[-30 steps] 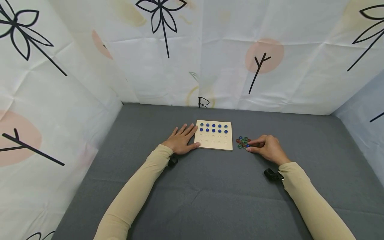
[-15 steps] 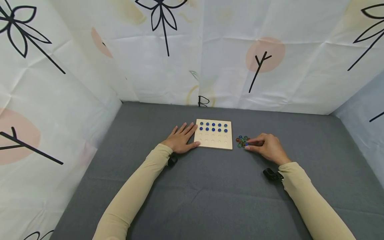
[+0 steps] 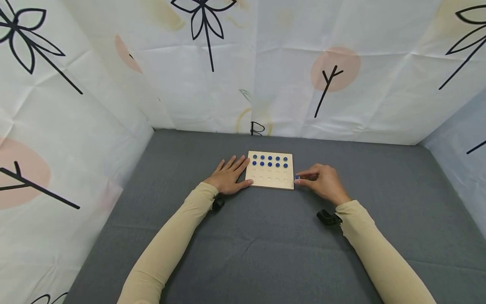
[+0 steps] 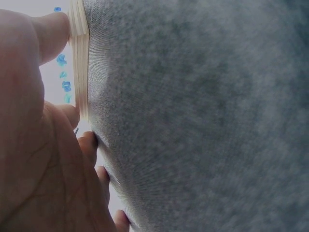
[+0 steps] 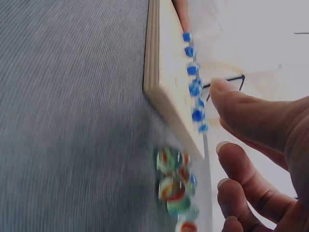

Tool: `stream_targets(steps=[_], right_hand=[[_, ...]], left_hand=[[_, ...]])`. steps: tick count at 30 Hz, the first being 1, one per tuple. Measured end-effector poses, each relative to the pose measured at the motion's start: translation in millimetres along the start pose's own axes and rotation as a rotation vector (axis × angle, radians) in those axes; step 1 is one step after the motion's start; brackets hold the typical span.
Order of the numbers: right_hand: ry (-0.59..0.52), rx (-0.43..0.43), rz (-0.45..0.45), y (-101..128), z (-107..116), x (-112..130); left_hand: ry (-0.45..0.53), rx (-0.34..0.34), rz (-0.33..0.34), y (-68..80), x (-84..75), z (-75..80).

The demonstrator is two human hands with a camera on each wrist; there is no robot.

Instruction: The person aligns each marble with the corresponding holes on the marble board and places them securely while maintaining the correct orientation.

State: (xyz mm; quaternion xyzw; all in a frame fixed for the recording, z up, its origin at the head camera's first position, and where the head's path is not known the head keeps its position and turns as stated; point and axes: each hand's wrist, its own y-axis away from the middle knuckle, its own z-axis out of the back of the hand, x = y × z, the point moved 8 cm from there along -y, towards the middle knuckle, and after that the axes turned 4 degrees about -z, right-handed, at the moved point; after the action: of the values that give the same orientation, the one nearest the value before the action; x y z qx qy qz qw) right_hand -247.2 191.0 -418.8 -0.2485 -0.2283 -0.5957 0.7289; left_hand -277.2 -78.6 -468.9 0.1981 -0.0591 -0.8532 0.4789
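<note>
A square wooden board (image 3: pixel 270 179) with rows of small dimples lies on the grey cloth. Blue marbles (image 3: pixel 270 161) fill its two far rows. My left hand (image 3: pixel 231 175) lies flat with straight fingers against the board's left edge, its thumb at the near left corner. My right hand (image 3: pixel 303 178) is at the board's right edge and pinches a blue marble (image 3: pixel 297 177) between thumb and forefinger. In the right wrist view a pile of mixed-colour marbles (image 5: pixel 176 188) lies on the cloth just beside the board (image 5: pixel 166 82); in the head view my right hand hides it.
Grey cloth (image 3: pixel 265 245) covers the whole surface. White sheets printed with black plants and pink discs (image 3: pixel 265 76) wall it in at the back and on both sides. Black wrist cameras (image 3: pixel 327 217) sit under each sleeve.
My right hand has left the marble pile and moved left to the board's right edge with a blue marble pinched in it. The left hand has stayed in place.
</note>
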Motion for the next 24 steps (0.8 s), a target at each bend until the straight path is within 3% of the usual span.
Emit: stream_targets(steps=[14,24], right_hand=[[-0.081,0.005,0.024,-17,-22,30],[-0.076,0.021,0.055,-29,-34,45]], left_hand=[[0.019,0.0,-0.003,0.3,-0.4,0.1],[0.011,0.005,0.008,-0.4,-0.5,-0.6]])
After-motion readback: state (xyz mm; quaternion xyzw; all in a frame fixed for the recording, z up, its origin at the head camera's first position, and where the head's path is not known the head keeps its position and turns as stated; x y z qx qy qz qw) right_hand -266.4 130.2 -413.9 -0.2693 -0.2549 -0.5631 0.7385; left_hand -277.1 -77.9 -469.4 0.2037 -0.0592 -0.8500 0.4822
